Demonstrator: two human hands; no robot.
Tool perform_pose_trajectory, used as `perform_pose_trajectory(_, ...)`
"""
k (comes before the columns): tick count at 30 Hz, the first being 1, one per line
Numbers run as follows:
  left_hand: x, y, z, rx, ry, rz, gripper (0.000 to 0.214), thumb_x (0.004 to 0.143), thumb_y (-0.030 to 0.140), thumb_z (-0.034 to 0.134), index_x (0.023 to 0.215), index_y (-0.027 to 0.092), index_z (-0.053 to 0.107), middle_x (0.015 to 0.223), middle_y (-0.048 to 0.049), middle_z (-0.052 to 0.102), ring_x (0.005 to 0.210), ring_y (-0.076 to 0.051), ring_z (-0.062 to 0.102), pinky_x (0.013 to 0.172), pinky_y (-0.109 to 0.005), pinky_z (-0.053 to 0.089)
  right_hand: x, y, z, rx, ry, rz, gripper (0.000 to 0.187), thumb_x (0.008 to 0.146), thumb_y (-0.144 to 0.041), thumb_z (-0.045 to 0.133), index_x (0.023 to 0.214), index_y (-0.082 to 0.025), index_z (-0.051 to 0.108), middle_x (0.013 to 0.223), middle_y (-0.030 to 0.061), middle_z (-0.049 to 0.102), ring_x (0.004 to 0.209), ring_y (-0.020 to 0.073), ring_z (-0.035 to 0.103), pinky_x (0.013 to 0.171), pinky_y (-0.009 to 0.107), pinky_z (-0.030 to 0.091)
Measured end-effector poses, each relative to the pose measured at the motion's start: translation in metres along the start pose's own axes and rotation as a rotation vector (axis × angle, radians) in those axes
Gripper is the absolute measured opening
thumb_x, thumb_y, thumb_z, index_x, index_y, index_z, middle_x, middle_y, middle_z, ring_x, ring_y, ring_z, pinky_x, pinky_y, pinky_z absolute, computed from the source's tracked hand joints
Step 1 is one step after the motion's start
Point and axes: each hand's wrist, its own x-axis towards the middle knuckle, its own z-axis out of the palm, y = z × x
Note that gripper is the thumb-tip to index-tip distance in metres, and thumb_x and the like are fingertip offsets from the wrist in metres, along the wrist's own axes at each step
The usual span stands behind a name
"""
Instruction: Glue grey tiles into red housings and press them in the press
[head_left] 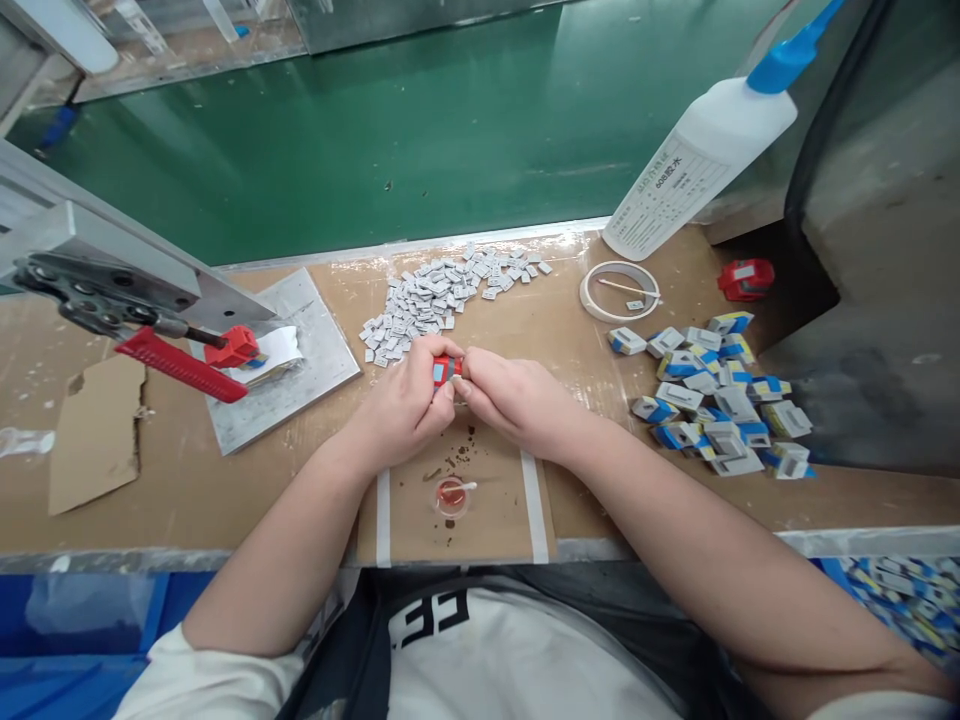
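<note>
My left hand (409, 402) and my right hand (511, 395) meet over the middle of the bench. Between their fingertips is a small red block (447, 371) with a pale blue face and dark bands. Both hands are closed around it, and the fingers hide part of its shape. Just beyond them lies a heap of small flat grey pieces (435, 297). Nearer my body, a clear dish of red liquid (452, 495) has a cotton swab (463, 487) lying across it, with brown specks around it.
A toggle clamp with a red handle (184, 364) stands over a metal plate (244, 427) at left. To the right are a tape roll (586, 300), a glue bottle (694, 165), several blue, white and yellow blocks (720, 395) and another red block (745, 279). Cardboard (97, 435) lies far left.
</note>
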Motion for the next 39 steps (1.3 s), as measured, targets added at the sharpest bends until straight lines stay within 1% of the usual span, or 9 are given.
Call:
perform_pose_trajectory(8,0.001,-0.008,0.009,-0.019,0.053,0.065,0.025,0.098,0.023,0.047,0.123,0.021,0.044,0.111,-0.0083,0.062,0.089,-0.021,0.062,0.078,-0.037,0.05,-0.001,-0.001,0.005,0.01,0.025,0.035,0.029,0.112,-0.039,0.033,0.095,-0.023,0.05,0.086,0.0032,0.061,0.068,0.018,0.05,0.064,0.032,0.029)
perform_pose_trajectory(12,0.002,-0.009,0.012,-0.096,0.068,-0.021,0.027,0.094,0.024,0.052,0.12,0.021,0.048,0.112,-0.0086,0.062,0.092,-0.022,0.061,0.08,-0.038,0.05,0.0,-0.003,0.006,0.081,0.041,0.081,0.027,0.111,-0.038,0.038,0.09,-0.024,0.047,0.083,0.001,0.058,0.067,0.0165,0.048,0.064,0.03,0.03)
perform_pose_trajectory(16,0.007,-0.005,0.011,-0.57,-0.01,-0.296,0.023,0.095,0.027,0.052,0.117,0.023,0.049,0.096,-0.0017,0.059,0.073,-0.015,0.055,0.065,-0.029,0.047,0.002,-0.004,-0.002,0.188,0.09,0.118,0.033,0.111,-0.039,0.039,0.082,-0.024,0.044,0.078,-0.001,0.054,0.069,0.0154,0.049,0.065,0.029,0.033)
perform_pose_trajectory(19,0.012,0.0,0.007,-1.041,-0.103,-0.483,0.02,0.095,0.028,0.049,0.115,0.025,0.046,0.08,0.0052,0.053,0.047,-0.007,0.034,0.047,-0.021,0.031,0.001,-0.002,-0.007,0.219,0.195,0.139,0.035,0.111,-0.041,0.041,0.082,-0.024,0.048,0.076,-0.0012,0.054,0.069,0.0153,0.049,0.066,0.029,0.035)
perform_pose_trajectory(22,0.015,0.006,0.003,-1.225,-0.128,-0.57,0.022,0.095,0.034,0.052,0.114,0.026,0.045,0.077,0.0053,0.059,0.04,-0.004,0.025,0.041,-0.017,0.023,0.0,0.001,-0.005,0.238,0.263,0.131,0.025,0.109,-0.04,0.048,0.093,-0.023,0.056,0.084,0.0007,0.062,0.072,0.0155,0.054,0.069,0.03,0.038)
perform_pose_trajectory(26,0.015,0.011,-0.001,-1.246,-0.131,-0.646,0.02,0.096,0.037,0.052,0.112,0.026,0.045,0.068,0.0062,0.06,0.036,-0.004,0.024,0.037,-0.015,0.02,0.0,0.002,0.002,0.296,0.204,0.12,0.024,0.109,-0.041,0.05,0.095,-0.023,0.057,0.085,0.0009,0.065,0.074,0.0161,0.057,0.07,0.03,0.04)
perform_pose_trajectory(31,0.013,0.008,0.0,-1.269,-0.176,-0.575,0.021,0.101,0.044,0.047,0.104,0.024,0.045,0.061,0.0023,0.065,0.032,-0.006,0.027,0.037,-0.016,0.021,0.0,-0.002,0.005,0.496,0.187,0.129,0.023,0.109,-0.045,0.053,0.105,-0.023,0.058,0.086,0.001,0.065,0.072,0.0159,0.059,0.069,0.031,0.046)
perform_pose_trajectory(37,0.012,0.008,0.0,-1.211,-0.088,-0.527,0.042,0.102,0.061,0.057,0.093,0.02,0.05,0.06,0.0069,0.054,0.035,-0.005,0.039,0.036,-0.018,0.026,0.001,-0.009,0.002,0.575,0.241,0.018,0.033,0.104,-0.048,0.062,0.126,-0.023,0.065,0.116,0.0094,0.065,0.109,0.023,0.064,0.092,0.038,0.056)
perform_pose_trajectory(39,0.011,0.009,0.001,-1.18,-0.045,-0.506,0.045,0.101,0.062,0.06,0.091,0.02,0.049,0.063,0.0062,0.055,0.04,-0.005,0.044,0.04,-0.017,0.032,0.002,-0.008,0.002,0.569,0.236,0.002,0.033,0.102,-0.045,0.066,0.127,-0.023,0.066,0.119,0.0099,0.063,0.11,0.0232,0.063,0.092,0.038,0.057)
